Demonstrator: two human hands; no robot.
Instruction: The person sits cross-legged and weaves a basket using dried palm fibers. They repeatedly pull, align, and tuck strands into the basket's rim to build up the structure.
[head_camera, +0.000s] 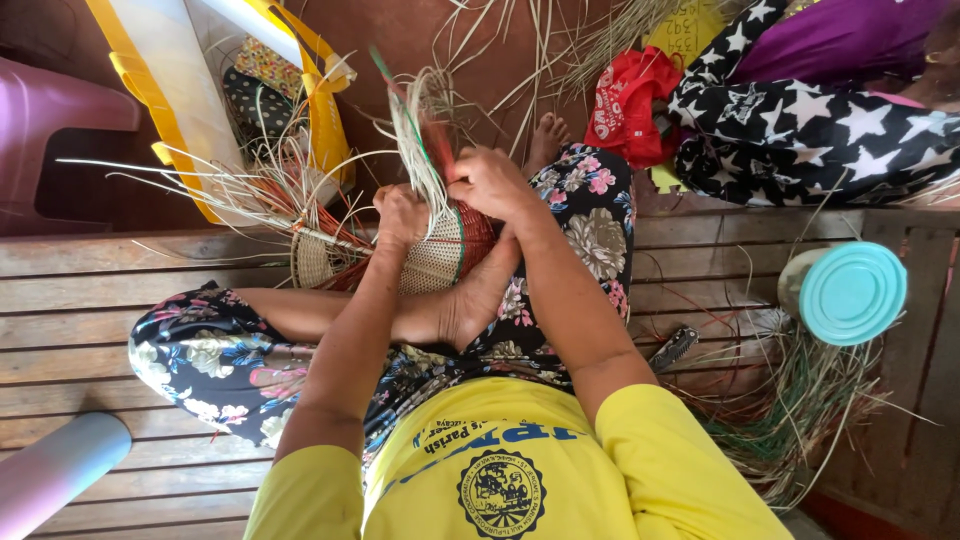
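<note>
A small woven basket (440, 255) of pale and reddish strips rests against my bare foot on the wooden bench. Loose upright strands (420, 130), pale with some green and red, stick up from its rim. My left hand (400, 215) grips the near side of the basket at its rim. My right hand (490, 183) is closed on a bunch of the upright strands at the top right of the basket. A second, partly woven piece (315, 255) with splayed strands lies just left of the basket.
A teal-lidded container (850, 292) stands on the bench at right, above a pile of green and pale strips (800, 400). A yellow-edged bag (230, 90) and a purple stool (50, 120) are at upper left. A person in star-print cloth (800, 120) sits upper right beside a red bag (630, 105).
</note>
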